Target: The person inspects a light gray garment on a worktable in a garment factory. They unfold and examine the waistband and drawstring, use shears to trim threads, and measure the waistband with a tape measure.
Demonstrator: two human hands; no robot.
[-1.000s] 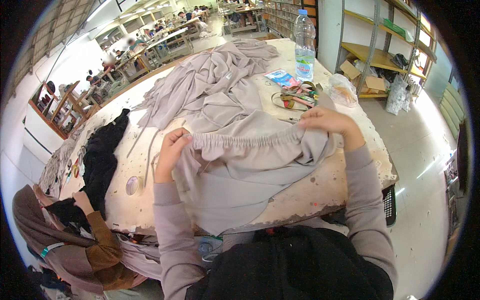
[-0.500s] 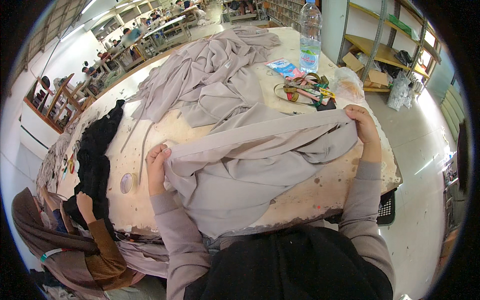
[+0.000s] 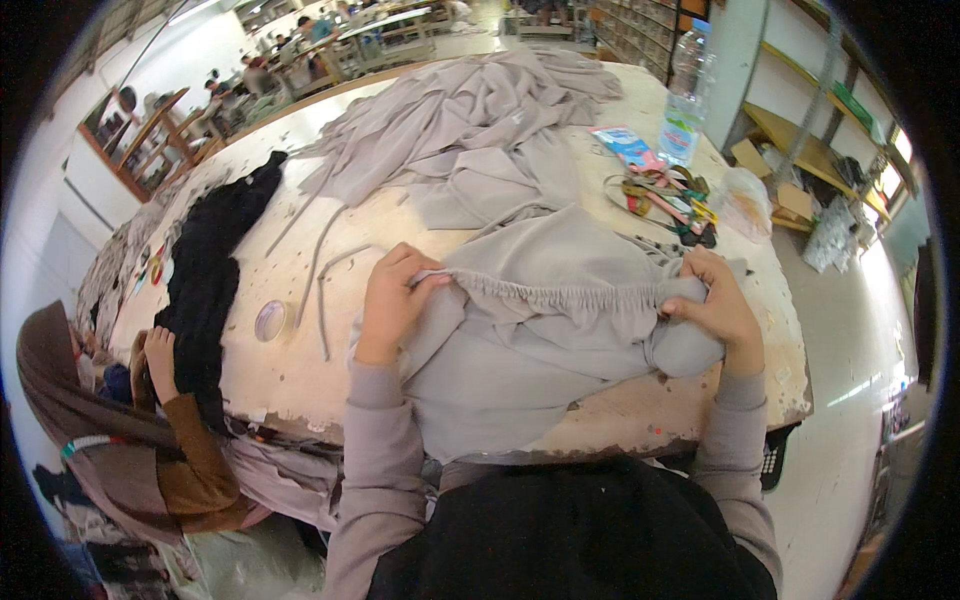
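A grey garment lies spread over the near part of the table, partly bunched. My left hand pinches one end of its gathered, ruffled edge. At the other end of that edge, my right hand is closed on the cloth, with a fold bulging out below the fingers. Between the two hands the gathers run almost level, just above the table. Loose grey cloth hangs down toward my body and over the table's front edge.
Beyond the garment is a heap of grey fabric. At right stand a water bottle, tangled measuring tapes and a plastic bag. A tape roll and black cloth lie left, near a co-worker's hand.
The smooth stretched band has given way to a gathered edge between my hands. My hands have come closer together, the left one moving right, the right one lower in view.
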